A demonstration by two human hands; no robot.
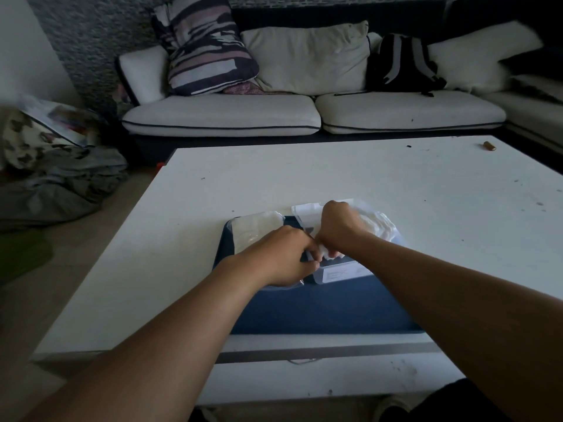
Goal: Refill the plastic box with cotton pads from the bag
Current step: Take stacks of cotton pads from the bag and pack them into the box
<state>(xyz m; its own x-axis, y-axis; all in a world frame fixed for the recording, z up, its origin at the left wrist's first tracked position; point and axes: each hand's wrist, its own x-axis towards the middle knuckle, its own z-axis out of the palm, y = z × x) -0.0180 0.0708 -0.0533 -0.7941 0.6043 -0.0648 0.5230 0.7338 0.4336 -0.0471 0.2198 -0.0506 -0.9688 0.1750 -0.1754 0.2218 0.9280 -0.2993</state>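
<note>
A person's two bare forearms reach over a dark blue rectangular tray (320, 309) on a white low table (335, 178), in front of a white cushioned sofa (304, 114). The left hand (280, 257) curls its fingers round the edge of a clear plastic box (338, 274) with a white label, while the right hand (338, 229) grips white cotton pads (332, 254) over the box. A clear bag of cotton pads (259, 228) appears to lie at the tray's far left, though it is blurred.

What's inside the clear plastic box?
White cotton pads fill the plastic box. The right hand covers its middle and grips a clump there, so how deep the pile goes is hidden.
</note>
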